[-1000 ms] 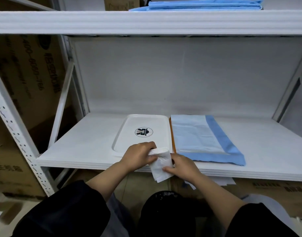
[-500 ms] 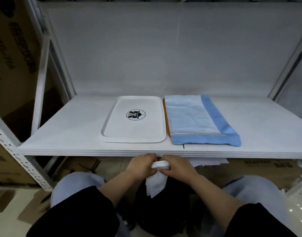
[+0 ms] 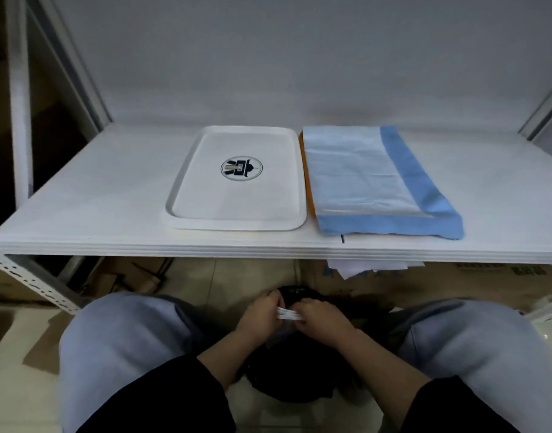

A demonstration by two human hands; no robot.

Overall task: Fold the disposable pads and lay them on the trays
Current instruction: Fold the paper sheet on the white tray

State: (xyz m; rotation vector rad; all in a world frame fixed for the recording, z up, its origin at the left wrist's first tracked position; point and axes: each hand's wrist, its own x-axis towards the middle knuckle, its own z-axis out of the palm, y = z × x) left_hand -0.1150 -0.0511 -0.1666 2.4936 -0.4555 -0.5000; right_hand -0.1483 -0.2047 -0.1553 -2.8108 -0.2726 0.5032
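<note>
Both hands have dropped from the shelf's front edge to below it, between the knees: the left hand (image 3: 262, 314) and right hand (image 3: 323, 317) each pinch an end of a small white wad (image 3: 288, 314) over a dark bag (image 3: 296, 370). On the shelf (image 3: 96, 195), the white tray (image 3: 237, 225) lies bare near the front edge, and a folded blue pad (image 3: 362, 179) covers the orange tray (image 3: 309, 189) touching its right side. With attention down here, my guess is the bare tray could go unpadded.
</note>
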